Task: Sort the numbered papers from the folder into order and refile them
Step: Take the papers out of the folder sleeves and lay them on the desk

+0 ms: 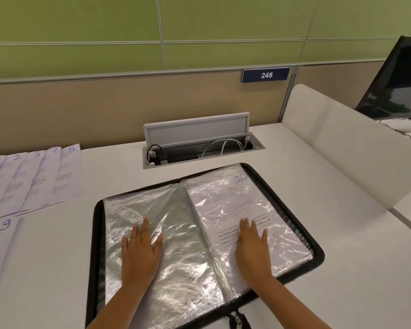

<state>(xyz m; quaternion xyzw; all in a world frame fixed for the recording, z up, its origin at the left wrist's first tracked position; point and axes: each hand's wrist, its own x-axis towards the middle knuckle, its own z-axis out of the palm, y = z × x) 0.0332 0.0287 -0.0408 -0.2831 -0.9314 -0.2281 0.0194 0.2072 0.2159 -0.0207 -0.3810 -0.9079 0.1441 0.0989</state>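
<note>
While the open folder (206,236) lies at centre frame on the tabletop (342,293), left hand (141,248) and right hand (253,245) press flat, fingers straight, gripping nothing; numbered papers (33,176) sit at left.

Glossy, crinkled clear plastic sleeves (176,233) fill the black, seemingly fabric-edged zip folder (317,248); matt white paper sheets (33,179) lie on the smooth matt white desk (318,186).

Bright even light, glare on plastic sleeves (176,233) (edges bowed).

"248" on blue wall sign (265,75), "10" on filed paper (241,178), "9" on loose sheet (6,224)
</note>
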